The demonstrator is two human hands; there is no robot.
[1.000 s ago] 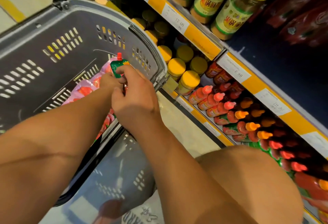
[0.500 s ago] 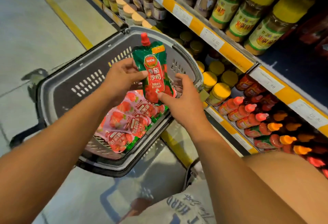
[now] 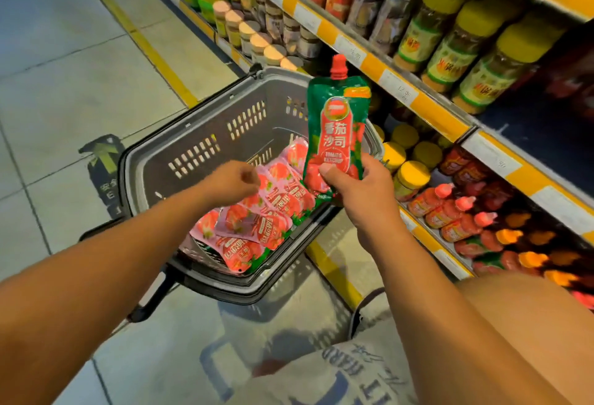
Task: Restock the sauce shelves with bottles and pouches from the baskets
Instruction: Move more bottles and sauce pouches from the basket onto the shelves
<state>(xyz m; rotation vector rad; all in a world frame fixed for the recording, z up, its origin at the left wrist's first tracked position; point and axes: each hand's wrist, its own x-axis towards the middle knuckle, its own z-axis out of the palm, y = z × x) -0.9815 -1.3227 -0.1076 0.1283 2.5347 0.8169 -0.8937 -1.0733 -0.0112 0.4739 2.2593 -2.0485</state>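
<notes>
Head view: right hand (image 3: 360, 192) gripping ketchup pouch (image 3: 337, 134) at bottom edge, thumb in front, fingers curled behind. Pouch hanging in air above basket (image 3: 154, 160) far-right rim, twd shelf side. Left hand (image 3: 231, 181) hovering over pouches in basket (image 3: 270, 208), fingers loosely curled, holding nothing. Judging: grip is low, pouch soft, so better supporting mid-body w/ left hand before shelving. Long axis near upright, red cap (image 3: 338, 67) pointing up, label facing camera.
</notes>
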